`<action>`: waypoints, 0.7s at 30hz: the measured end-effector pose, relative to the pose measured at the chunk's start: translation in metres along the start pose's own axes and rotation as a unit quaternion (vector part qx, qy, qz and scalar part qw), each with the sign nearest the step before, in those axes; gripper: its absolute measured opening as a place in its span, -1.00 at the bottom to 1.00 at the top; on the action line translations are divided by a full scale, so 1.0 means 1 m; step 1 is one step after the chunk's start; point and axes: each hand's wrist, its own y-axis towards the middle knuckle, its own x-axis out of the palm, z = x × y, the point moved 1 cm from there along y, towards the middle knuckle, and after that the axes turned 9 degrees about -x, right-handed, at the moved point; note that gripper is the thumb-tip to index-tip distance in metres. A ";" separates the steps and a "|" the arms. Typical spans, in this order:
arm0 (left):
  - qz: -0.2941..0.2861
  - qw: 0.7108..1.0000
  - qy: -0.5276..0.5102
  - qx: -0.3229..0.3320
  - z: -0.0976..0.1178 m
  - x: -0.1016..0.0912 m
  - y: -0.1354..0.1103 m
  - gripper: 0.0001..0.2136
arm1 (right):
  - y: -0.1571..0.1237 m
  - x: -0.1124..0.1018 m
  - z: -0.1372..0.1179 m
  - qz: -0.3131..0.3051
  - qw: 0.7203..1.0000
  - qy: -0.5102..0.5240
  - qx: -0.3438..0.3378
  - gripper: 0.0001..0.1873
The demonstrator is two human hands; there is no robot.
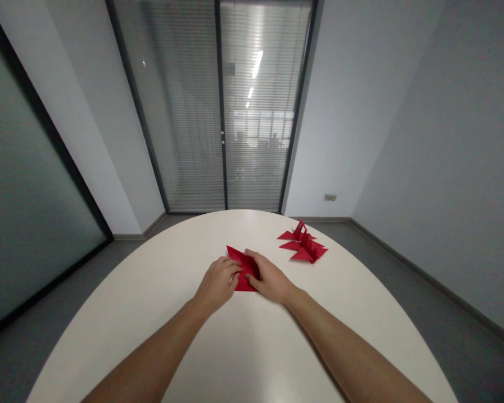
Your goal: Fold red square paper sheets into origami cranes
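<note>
A folded red paper sheet (pixel 242 268) lies flat on the white round table (pixel 235 347), in the middle. My left hand (pixel 217 282) rests on its left side with the fingers curled down onto the paper. My right hand (pixel 270 277) presses on its right side, fingers bent over the fold. Both hands pinch the same sheet, and much of the paper is hidden under them.
Two or three finished red paper cranes (pixel 304 244) sit together on the table to the far right of my hands. Beyond the table stand glass doors with blinds (pixel 222 112), grey walls and a grey floor.
</note>
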 end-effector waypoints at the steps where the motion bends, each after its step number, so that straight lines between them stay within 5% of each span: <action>1: -0.001 1.000 -0.001 0.006 0.001 -0.001 0.000 -0.77 | 0.000 0.000 0.000 -0.001 1.000 0.000 -0.001 -0.30; 4: 0.013 1.000 0.008 0.006 0.004 -0.004 0.001 -0.79 | 0.001 -0.003 -0.001 -0.005 1.000 0.007 0.012 -0.27; 10: 0.133 0.990 0.022 -0.033 -0.005 -0.005 0.002 -0.64 | -0.002 -0.012 0.001 -0.047 0.997 0.059 -0.012 -0.17; 21: 0.060 0.995 0.003 -0.074 -0.010 -0.006 0.003 -0.92 | 0.000 -0.017 -0.008 -0.062 0.995 0.077 -0.017 -0.28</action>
